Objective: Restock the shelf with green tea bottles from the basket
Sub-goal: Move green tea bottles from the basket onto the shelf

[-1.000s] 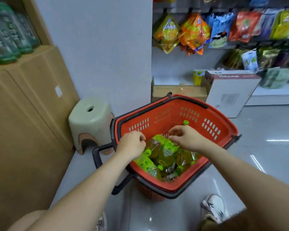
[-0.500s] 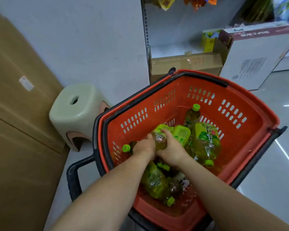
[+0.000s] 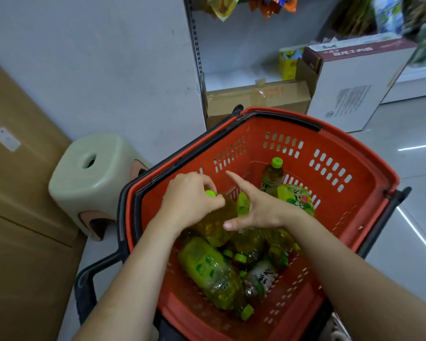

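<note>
Over the red basket (image 3: pixel 330 134), the left hand (image 3: pixel 192 200) now grips a green tea bottle (image 3: pixel 217 222) at the neck, fingers curled round it just under the green cap (image 3: pixel 210 193). Half a second ago both hands were pressed low on the pile. Since then this bottle has come up, cap end tilted left, base low over the other bottles (image 3: pixel 212 274) lying in the basket. The right hand (image 3: pixel 258 210) has loosened: index finger straight and pointing far, thumb flat against the bottle's side, other fingers hidden, no closed grasp visible. The upright bottle (image 3: pixel 272 175) at the far side of the basket is unchanged. The stool (image 3: pixel 91 173) left of the basket and the cardboard box (image 3: pixel 256 99) beyond it are in the same places.
</note>
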The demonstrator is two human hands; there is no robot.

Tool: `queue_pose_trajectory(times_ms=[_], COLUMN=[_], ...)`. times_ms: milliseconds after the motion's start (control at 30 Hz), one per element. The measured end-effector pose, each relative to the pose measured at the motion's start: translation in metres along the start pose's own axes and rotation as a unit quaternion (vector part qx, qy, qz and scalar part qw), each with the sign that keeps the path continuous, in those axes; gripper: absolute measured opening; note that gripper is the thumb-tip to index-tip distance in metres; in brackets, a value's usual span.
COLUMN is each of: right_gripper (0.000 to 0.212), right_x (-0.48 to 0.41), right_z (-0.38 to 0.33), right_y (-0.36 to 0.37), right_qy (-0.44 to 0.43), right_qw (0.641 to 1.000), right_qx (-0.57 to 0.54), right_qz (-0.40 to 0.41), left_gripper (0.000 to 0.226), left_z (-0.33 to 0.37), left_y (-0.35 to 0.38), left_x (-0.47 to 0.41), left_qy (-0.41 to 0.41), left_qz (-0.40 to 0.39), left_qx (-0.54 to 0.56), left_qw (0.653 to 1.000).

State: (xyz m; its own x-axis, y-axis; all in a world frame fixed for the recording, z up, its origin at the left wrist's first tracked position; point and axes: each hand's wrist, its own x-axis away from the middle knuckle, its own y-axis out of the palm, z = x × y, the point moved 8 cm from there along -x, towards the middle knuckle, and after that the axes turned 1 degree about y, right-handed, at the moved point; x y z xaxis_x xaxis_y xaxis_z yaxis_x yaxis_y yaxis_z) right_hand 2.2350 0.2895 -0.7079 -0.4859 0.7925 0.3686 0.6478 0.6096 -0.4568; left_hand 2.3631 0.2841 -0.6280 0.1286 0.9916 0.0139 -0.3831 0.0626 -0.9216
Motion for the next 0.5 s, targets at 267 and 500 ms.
queue_pose_trajectory(times_ms=[267,500], right_gripper=[0.081,0.097], right_x=[0.002,-0.002], right_z=[-0.015,0.0], right_y=[0.0,-0.009], right_qy=[-0.064,0.013], right_qw=[0.983,0.994], right_qx=[-0.166,-0.038], right_qz=[-0.037,0.1], left_gripper=[0.009,0.023], left_z=[0.013,-0.032], left_y=[-0.04,-0.004], left_x=[-0.004,-0.02], left_qy=[0.069,-0.059], left_qz=[0.021,-0.029], left_qx=[0.121,0.31], left_qw=[0.99,0.949])
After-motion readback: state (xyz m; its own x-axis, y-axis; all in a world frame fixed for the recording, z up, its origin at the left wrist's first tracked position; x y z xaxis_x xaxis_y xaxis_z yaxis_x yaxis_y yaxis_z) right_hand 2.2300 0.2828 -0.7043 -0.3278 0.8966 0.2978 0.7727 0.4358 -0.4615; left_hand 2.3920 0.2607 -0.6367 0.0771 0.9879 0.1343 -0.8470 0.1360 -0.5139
